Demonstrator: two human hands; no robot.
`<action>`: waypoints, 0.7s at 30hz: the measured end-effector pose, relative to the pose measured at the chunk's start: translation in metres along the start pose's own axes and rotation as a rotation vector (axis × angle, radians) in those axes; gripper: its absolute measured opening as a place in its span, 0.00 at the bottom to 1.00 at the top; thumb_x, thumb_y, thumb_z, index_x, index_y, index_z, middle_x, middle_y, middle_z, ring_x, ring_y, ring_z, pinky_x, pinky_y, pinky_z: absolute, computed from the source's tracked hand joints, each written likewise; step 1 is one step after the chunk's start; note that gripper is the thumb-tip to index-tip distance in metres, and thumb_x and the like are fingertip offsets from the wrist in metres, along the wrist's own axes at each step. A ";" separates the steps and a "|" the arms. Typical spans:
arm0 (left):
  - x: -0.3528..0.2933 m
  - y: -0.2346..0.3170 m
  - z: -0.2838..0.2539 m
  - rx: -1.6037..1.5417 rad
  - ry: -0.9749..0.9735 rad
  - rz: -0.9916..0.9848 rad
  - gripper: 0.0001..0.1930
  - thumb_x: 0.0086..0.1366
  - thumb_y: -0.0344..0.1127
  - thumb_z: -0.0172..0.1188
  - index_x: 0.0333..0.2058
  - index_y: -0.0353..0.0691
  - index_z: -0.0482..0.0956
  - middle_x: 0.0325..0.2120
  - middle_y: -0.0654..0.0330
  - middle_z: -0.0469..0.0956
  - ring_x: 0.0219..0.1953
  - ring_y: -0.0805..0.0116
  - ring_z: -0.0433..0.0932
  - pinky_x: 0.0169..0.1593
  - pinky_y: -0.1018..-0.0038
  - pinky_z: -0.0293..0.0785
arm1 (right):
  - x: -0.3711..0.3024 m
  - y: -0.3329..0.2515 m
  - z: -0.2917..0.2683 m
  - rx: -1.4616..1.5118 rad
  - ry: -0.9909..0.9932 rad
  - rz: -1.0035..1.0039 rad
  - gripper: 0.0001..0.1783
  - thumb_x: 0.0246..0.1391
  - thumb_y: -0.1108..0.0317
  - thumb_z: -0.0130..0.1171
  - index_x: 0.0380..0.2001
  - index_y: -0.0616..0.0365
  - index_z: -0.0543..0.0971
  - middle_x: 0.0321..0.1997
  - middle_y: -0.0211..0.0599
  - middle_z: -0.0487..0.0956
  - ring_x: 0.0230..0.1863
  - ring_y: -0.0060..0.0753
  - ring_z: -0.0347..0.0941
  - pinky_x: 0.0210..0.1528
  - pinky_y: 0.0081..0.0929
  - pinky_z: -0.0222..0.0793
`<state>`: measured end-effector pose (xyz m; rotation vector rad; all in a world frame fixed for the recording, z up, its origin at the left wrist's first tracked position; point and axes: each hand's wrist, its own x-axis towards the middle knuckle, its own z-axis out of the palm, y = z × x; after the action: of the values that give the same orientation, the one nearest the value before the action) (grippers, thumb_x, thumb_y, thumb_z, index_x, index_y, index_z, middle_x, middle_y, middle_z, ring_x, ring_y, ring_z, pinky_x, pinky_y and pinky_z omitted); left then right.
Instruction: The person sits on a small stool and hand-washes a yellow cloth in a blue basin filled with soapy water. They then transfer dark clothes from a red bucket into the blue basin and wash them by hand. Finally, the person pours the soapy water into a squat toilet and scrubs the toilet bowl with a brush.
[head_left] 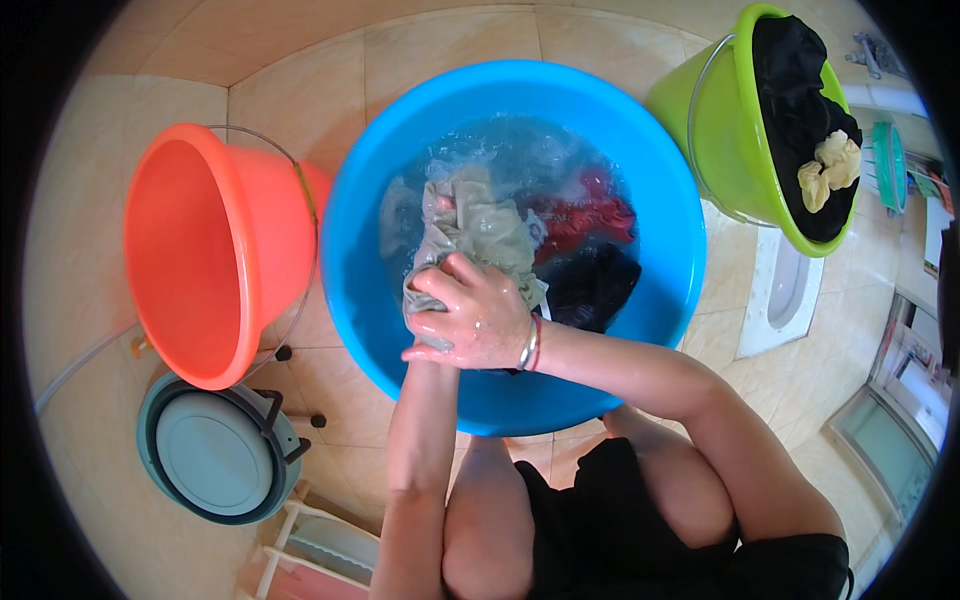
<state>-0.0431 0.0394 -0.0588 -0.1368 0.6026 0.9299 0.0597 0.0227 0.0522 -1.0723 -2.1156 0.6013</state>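
A wide blue basin (350,240) holds soapy water and wet clothes. My right hand (470,312), with a silver bracelet and a red band at the wrist, is closed over a light grey-beige wet garment (485,225). My left forearm (420,430) passes beneath the right hand into that garment. Cloth covers most of my left hand (443,203); only a bit of skin shows through, so its grip is hidden. To the right of the garment a dark red cloth (590,220) lies in the water, with a black cloth (595,288) nearer me.
An orange bucket (285,230) is tipped toward the left, above a grey folding basin (213,455). At the far right a green bucket (715,120) holds black clothes (790,70) and cream cloths (830,170). A white floor fixture (785,285) lies below it.
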 end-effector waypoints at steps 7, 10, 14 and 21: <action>-0.001 0.006 -0.024 0.060 0.093 0.167 0.27 0.71 0.52 0.40 0.59 0.40 0.63 0.57 0.53 0.68 0.58 0.57 0.67 0.61 0.60 0.64 | 0.018 0.032 0.026 0.133 0.196 -0.015 0.06 0.42 0.64 0.63 0.19 0.49 0.76 0.28 0.29 0.73 0.28 0.35 0.74 0.23 0.30 0.71; -0.009 0.003 -0.017 0.051 0.234 0.238 0.27 0.70 0.52 0.40 0.59 0.40 0.63 0.57 0.54 0.68 0.58 0.57 0.68 0.60 0.60 0.64 | 0.021 0.056 0.036 0.209 0.161 0.107 0.06 0.44 0.64 0.61 0.21 0.52 0.77 0.30 0.33 0.76 0.28 0.40 0.75 0.26 0.34 0.72; -0.026 -0.006 0.020 0.329 0.554 0.425 0.26 0.68 0.48 0.48 0.59 0.39 0.64 0.56 0.57 0.68 0.56 0.60 0.68 0.59 0.64 0.64 | 0.001 0.143 0.034 -0.165 -0.134 0.336 0.10 0.54 0.59 0.53 0.26 0.50 0.79 0.32 0.31 0.77 0.36 0.40 0.75 0.32 0.36 0.73; -0.034 0.006 -0.021 0.617 0.550 0.494 0.31 0.66 0.40 0.56 0.65 0.42 0.55 0.63 0.56 0.58 0.63 0.62 0.58 0.63 0.68 0.56 | -0.024 0.140 0.047 -0.812 -0.301 0.369 0.24 0.57 0.45 0.50 0.54 0.41 0.68 0.65 0.40 0.61 0.64 0.45 0.56 0.44 0.47 0.73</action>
<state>-0.0725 0.0110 -0.0571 0.3388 1.4520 1.1411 0.1068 0.0760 -0.0790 -1.9418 -2.5123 0.0262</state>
